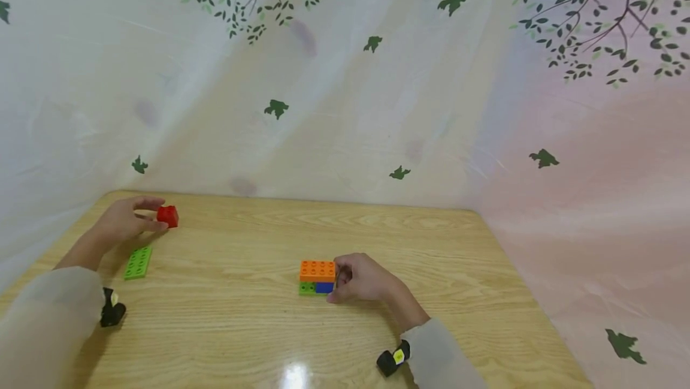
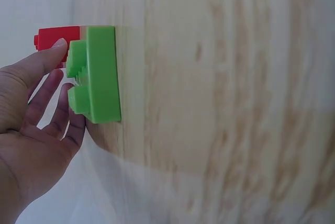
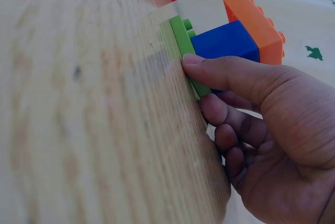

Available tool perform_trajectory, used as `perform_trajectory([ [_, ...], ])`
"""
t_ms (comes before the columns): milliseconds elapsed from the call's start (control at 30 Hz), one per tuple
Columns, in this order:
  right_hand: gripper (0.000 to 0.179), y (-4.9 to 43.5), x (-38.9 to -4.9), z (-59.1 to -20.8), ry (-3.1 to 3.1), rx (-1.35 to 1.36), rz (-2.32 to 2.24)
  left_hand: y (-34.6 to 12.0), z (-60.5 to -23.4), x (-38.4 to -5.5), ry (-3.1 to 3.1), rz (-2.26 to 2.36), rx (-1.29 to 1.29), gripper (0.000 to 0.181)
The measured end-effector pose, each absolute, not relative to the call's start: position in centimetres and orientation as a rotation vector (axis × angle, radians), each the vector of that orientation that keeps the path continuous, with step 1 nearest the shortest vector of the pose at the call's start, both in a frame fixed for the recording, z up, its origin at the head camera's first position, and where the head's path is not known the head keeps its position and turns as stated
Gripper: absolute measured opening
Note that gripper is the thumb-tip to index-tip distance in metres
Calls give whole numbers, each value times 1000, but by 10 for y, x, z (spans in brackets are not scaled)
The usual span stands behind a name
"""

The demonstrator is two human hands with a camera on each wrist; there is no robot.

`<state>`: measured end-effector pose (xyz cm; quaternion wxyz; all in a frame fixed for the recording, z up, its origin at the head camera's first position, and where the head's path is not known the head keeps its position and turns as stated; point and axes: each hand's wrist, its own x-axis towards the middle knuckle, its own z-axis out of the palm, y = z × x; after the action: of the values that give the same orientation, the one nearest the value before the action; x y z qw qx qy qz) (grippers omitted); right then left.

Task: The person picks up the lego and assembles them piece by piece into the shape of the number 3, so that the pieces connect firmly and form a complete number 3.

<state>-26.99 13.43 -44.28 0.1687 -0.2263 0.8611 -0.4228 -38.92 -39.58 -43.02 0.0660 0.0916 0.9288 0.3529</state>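
Note:
At the far left of the table, my left hand (image 1: 123,219) holds a small red toy brick (image 1: 168,216) between thumb and fingers. In the left wrist view, the thumb lies on the red brick (image 2: 56,36), which is partly hidden behind a green plate. Nearer the table's middle, my right hand (image 1: 369,279) pinches the right end of a block stack. The stack has a green base plate (image 3: 180,35), a blue brick (image 3: 225,43) on one end of it, and an orange brick (image 1: 317,270) on top, overhanging the base's studded part.
A loose bright green studded plate (image 1: 138,262) lies flat on the wooden table (image 1: 226,329), just in front of my left hand. Behind the table hangs a pale cloth (image 1: 334,137) with printed leaves and branches.

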Motion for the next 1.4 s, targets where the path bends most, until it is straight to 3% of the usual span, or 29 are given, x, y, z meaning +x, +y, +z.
perform_trajectory([
  [833,28,135,-272,-444,2461,-676,-1193,-386,-426,-387,2859,1088,220,80],
  [1400,27,135,-272,-444,2447,-689,-1206,-365,-413,-386,2928,1138,372,72],
])
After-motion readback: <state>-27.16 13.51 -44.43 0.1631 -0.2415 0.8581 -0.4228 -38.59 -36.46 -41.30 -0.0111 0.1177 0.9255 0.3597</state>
